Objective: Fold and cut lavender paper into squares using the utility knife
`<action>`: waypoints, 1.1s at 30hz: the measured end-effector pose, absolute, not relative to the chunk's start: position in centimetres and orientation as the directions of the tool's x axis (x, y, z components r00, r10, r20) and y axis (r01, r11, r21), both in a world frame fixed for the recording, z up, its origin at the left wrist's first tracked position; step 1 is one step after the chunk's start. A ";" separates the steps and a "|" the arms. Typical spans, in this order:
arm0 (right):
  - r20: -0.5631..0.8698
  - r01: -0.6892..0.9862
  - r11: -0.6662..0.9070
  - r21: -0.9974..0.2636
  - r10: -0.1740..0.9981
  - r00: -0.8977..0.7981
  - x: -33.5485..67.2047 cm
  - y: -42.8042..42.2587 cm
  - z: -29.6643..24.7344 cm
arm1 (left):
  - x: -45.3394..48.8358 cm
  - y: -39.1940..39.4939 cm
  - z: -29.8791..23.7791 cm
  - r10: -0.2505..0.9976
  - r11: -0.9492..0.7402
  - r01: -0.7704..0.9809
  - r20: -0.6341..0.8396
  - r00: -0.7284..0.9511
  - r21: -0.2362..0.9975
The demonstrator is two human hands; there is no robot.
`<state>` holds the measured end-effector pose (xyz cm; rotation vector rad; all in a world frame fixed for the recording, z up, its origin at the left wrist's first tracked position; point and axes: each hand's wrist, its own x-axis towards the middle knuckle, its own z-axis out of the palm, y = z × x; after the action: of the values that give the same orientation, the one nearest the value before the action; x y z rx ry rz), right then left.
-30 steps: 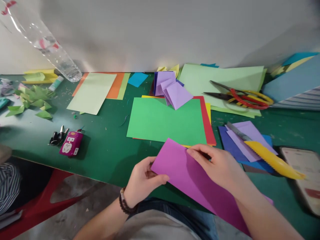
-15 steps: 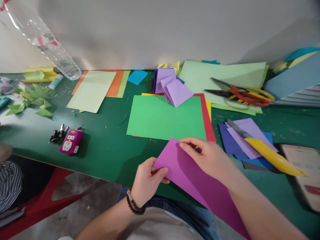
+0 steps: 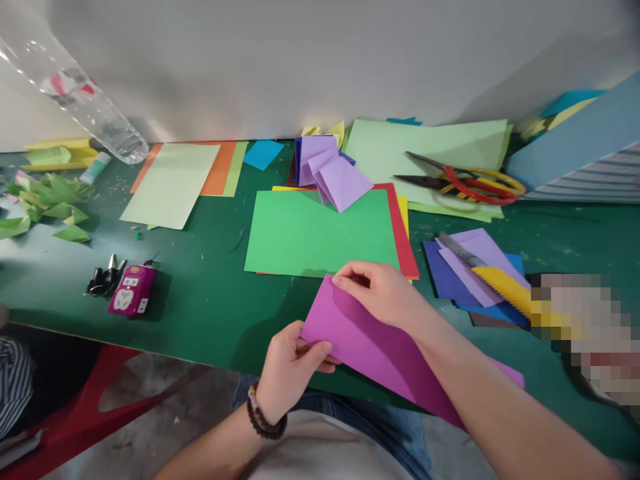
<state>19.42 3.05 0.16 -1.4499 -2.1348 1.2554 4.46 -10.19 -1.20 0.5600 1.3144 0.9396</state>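
Note:
A long sheet of purple paper is held between my two hands at the table's front edge. My left hand, with beaded bracelets at the wrist, pinches its near left corner, thumb on top. At the far edge my right hand grips the paper between thumb and fingers; my right forearm covers part of the sheet. Just beyond lies a green sheet over red and yellow ones. Folded lilac paper pieces rest on its back edge.
Scissors lie on pale green sheets at the back. To the right, a yellow-handled cutter rests on blue and lilac papers beside a pixelated patch. At left are a purple power adapter, keys, folded green paper and a plastic bottle.
The purple sheet has turned slightly, and its right end now shows beyond my right forearm. My right hand has shifted a little left and away from me. The camera view has moved slightly right.

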 end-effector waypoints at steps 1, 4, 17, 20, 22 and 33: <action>-0.232 0.624 0.125 -0.771 0.858 -0.458 19.4 3.1 0.2 | 4.4 -10.2 -1.2 0.828 0.540 -0.270 -0.560 0.002 0.797; -0.223 0.623 0.142 -0.769 0.854 -0.470 19.2 3.3 0.1 | 4.1 -10.4 -1.1 0.824 0.547 -0.305 -0.566 0.032 0.779; -0.248 0.611 0.130 -0.781 0.832 -0.495 19.2 3.7 -0.3 | 3.7 -10.4 -1.4 0.825 0.544 -0.278 -0.565 0.006 0.792; -0.281 0.617 0.114 -0.779 0.815 -0.506 19.8 3.9 -0.2 | 3.4 -10.2 -1.6 0.829 0.529 -0.280 -0.559 -0.033 0.801; -0.300 0.627 0.107 -0.772 0.808 -0.507 20.2 4.0 -0.2 | 3.2 -10.2 -1.6 0.830 0.523 -0.278 -0.555 -0.048 0.806; -0.272 0.635 0.160 -0.756 0.806 -0.526 20.2 3.7 -0.7 | 2.6 -10.7 -1.2 0.828 0.551 -0.226 -0.561 0.028 0.803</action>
<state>20.25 3.72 -0.66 -1.4115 -2.2360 1.3001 2.58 -10.73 -1.16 0.5903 1.2969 0.8906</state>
